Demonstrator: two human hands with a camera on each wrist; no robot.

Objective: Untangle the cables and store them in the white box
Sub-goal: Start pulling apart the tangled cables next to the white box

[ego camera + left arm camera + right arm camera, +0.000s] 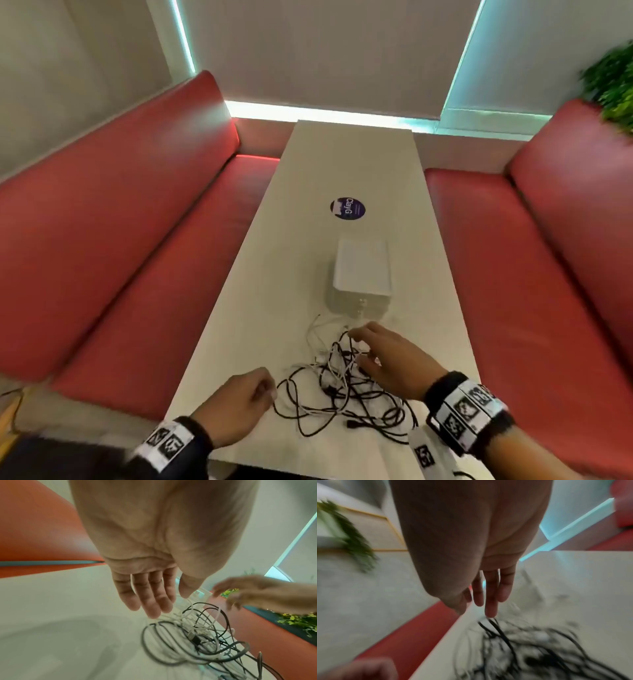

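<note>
Fingers of left hand [150,555] straight and relaxed, close together, tips just over the near-left edge of the cables [342,383]; wrist view shows nothing pinched. Head view makes the same hand [239,404] look loosely curled at a white strand, contact unclear. Right hand [387,359] spread over the far-right side of the tangle, fingers [491,601] extended and slightly apart, middle tip at a black loop; touching or just above, cannot tell, view is blurred. No grip seen on either side.

Cables, black and white mixed, lie heaped on the table [308,240] near its close end. Box [361,270] sits just beyond the pile, lid on, a white strand reaching toward its near wall.

Table pale, long. Round dark sticker [347,208] past the box. Red benches [154,240] both sides, pale blinds with teal light strips behind, plant [613,89] at far right.

Left wrist view alone shows a connector plug [195,638] inside the tangle and the right hand [257,595] across it. Head view alone shows the box lid and sticker.
</note>
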